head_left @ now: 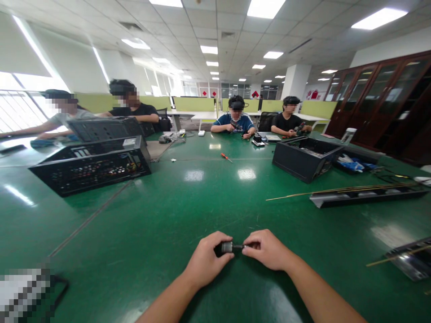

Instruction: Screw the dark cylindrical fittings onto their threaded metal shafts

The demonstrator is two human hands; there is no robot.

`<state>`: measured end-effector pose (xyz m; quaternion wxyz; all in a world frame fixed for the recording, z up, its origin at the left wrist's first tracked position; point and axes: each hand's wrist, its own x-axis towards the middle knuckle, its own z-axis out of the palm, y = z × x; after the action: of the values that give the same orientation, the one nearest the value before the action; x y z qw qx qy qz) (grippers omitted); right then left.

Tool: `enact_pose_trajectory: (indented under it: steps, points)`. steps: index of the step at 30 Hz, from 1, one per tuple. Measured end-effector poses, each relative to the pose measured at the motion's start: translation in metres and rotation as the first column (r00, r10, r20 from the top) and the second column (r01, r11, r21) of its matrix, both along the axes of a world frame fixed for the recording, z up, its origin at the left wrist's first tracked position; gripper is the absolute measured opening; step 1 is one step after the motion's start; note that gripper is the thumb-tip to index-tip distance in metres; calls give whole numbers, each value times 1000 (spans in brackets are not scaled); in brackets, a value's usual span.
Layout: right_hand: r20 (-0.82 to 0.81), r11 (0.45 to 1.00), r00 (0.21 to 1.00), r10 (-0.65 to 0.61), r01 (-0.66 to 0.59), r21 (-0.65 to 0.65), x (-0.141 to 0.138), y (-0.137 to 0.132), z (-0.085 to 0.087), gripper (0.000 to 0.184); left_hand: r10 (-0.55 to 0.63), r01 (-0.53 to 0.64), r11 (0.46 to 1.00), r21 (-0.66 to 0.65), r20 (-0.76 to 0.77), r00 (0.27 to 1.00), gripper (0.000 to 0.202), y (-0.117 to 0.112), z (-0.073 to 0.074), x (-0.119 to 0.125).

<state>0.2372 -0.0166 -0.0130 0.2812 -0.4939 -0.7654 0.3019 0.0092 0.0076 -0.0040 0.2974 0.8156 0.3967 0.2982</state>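
Low in the head view, over the green table (215, 211), my left hand (207, 258) is closed around a short cylindrical tool (227, 247) with a dark body and a silver-grey collar. A thin dark shaft (237, 246) sticks out of the collar toward the right. At the shaft's outer end the fingertips of my right hand (267, 251) are pinched together. The tool lies level between both hands, close to the tabletop. Most of its body is hidden in my left palm, and its exact kind cannot be made out.
An orange screwdriver (226, 157) lies mid-table. Computer cases stand at left (97, 166) and right (303, 159). Long thin rods rest on a dark metal channel (363, 195). At lower right is another dark metal part (411, 258). Several people sit around the table's far side.
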Motion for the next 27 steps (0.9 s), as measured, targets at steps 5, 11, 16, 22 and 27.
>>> enact_pose_trajectory:
  steps: [5, 11, 16, 22, 27]
  points:
    - [9, 1000, 1000, 8, -8, 0, 0, 0, 1, 17, 5, -5, 1000, -4, -2, 1000, 29, 0, 2, 1]
    - [-2, 1000, 1000, 2, -2, -7, 0, -1, 2, 17, -1, 1, 1000, 2, -3, 1000, 30, 0, 0, 1]
    - [-20, 1000, 1000, -3, 3, -19, 0, 0, 0, 17, 2, -2, 1000, 5, 3, 1000, 30, 0, -1, 0]
    - [-13, 999, 1000, -13, 13, -38, 3, 0, 0, 19, 0, -1, 1000, 19, 12, 1000, 30, 1, -2, -1]
    - [-7, 999, 1000, -14, 14, -36, 5, 1, 0, 18, 2, -2, 1000, 19, 12, 1000, 31, 2, 0, -1]
